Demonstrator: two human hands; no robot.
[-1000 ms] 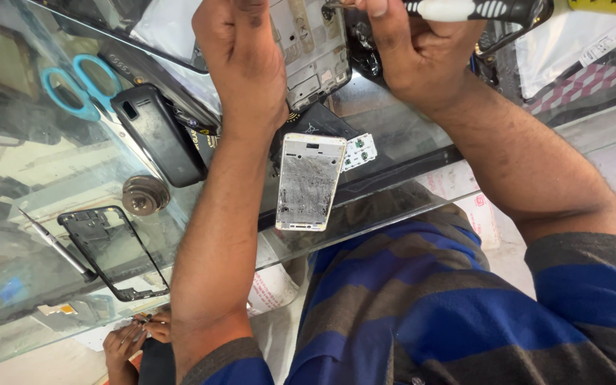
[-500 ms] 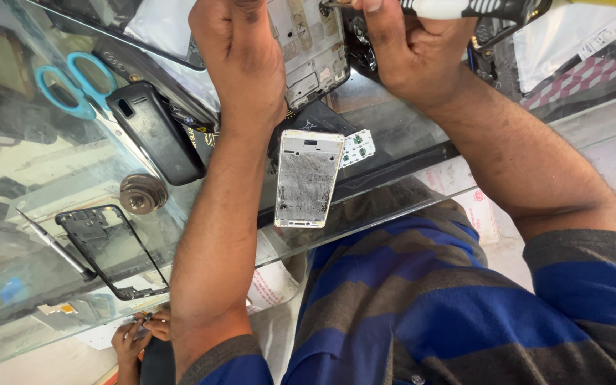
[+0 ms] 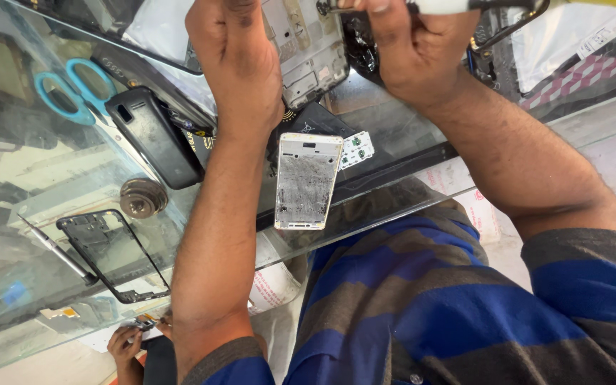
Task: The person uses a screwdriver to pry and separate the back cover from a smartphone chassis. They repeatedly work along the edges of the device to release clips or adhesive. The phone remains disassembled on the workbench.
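Note:
My left hand point(image 3: 237, 68) grips the left side of an opened phone body point(image 3: 309, 50) at the top of the view, its bare metal inside facing me. Just right of it, my right hand point(image 3: 411, 50) is closed around a screwdriver point(image 3: 465, 6) with a white and black handle, its tip at the phone's upper edge. Below the hands, a white phone panel point(image 3: 306, 180) with a scuffed grey inner face lies on the glass counter point(image 3: 408, 142). A small white circuit board point(image 3: 356, 148) lies beside the panel.
On the glass to the left lie a black handset point(image 3: 152, 135), blue-handled scissors point(image 3: 73, 85), a round metal piece point(image 3: 142, 197), an empty black phone frame point(image 3: 112, 253) and a thin metal tool point(image 3: 55, 249). Another person's hand point(image 3: 126, 346) shows below the counter.
Both hands stay on the phone body and the screwdriver. The view has shifted only slightly.

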